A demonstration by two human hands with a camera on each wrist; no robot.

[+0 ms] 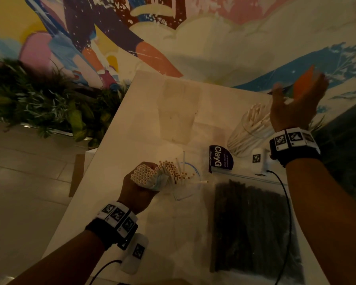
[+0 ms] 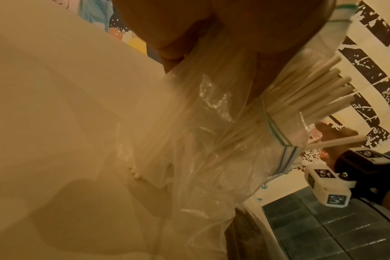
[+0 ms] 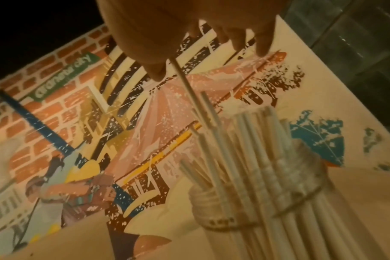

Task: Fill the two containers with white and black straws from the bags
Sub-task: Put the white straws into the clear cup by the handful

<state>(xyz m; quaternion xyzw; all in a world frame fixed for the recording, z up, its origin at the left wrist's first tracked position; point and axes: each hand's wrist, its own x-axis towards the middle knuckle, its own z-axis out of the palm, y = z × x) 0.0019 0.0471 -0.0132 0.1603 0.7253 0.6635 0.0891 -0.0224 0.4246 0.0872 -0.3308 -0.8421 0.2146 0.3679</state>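
- Behind our white table (image 1: 144, 95) runs a painted mural wall, with leafy plants at its foot on the left
- Our left hand (image 1: 139, 193) is wrapped tight around the mouth of the clear zip bag (image 2: 214, 140), bunching the white straws (image 1: 144, 174) so their open ends point up and away from us
- Our right hand (image 1: 296, 105) hovers above the clear jar (image 1: 250, 130), fingers loosely spread; one thin straw (image 3: 185, 82) sits near the fingertips (image 3: 262, 47), but whether it is pinched we cannot tell
- The jar stands at the far right, packed with upright white straws; our right hand is the nearer one
- We count one jar in view, two bags, and the bag of black straws (image 1: 253, 229) lying flat and apparently zipped; a second container is not clearly seen
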